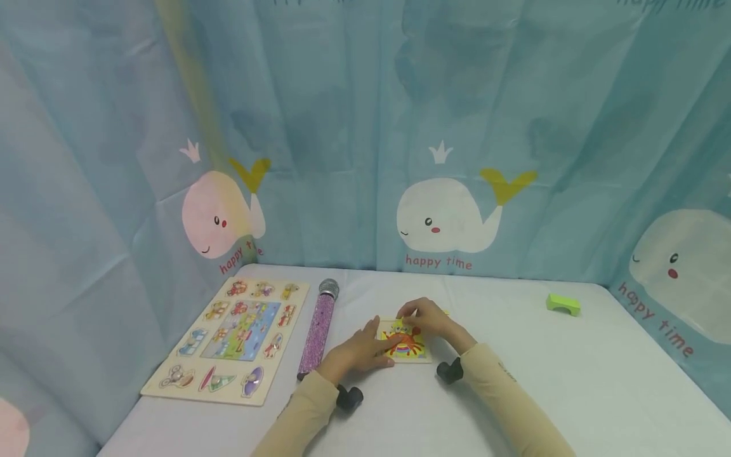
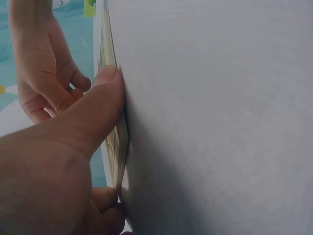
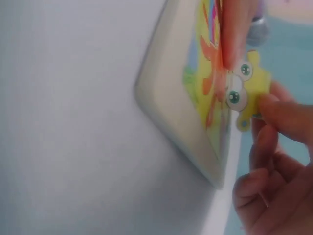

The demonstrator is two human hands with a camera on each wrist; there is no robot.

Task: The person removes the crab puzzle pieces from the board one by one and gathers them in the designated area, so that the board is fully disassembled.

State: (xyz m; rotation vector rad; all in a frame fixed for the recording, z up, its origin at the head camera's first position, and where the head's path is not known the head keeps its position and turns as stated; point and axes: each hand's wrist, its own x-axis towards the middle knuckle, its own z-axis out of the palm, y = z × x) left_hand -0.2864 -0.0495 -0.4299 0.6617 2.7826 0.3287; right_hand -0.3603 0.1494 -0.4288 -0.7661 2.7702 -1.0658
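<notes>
A small wooden jigsaw board (image 1: 422, 359) with a red-orange crab picture lies on the white table before me. My left hand (image 1: 358, 351) grips the board at its left side, one digit reaching across the crab picture. In the left wrist view the left thumb (image 2: 105, 95) lies against the board's edge. My right hand (image 1: 429, 318) pinches a yellow jigsaw piece (image 3: 254, 95) with two green cartoon eyes between thumb and fingers, at the board's far edge. In the right wrist view this piece stands tilted up over the picture, close to a left-hand finger (image 3: 235, 34).
Left of the board lies a microphone (image 1: 318, 330) with a glittery pink handle. Farther left is a large wooden peg puzzle (image 1: 228, 397). A green arch block (image 1: 563, 304) sits at the back right. A blue whale-print curtain (image 1: 337, 127) hangs behind the table.
</notes>
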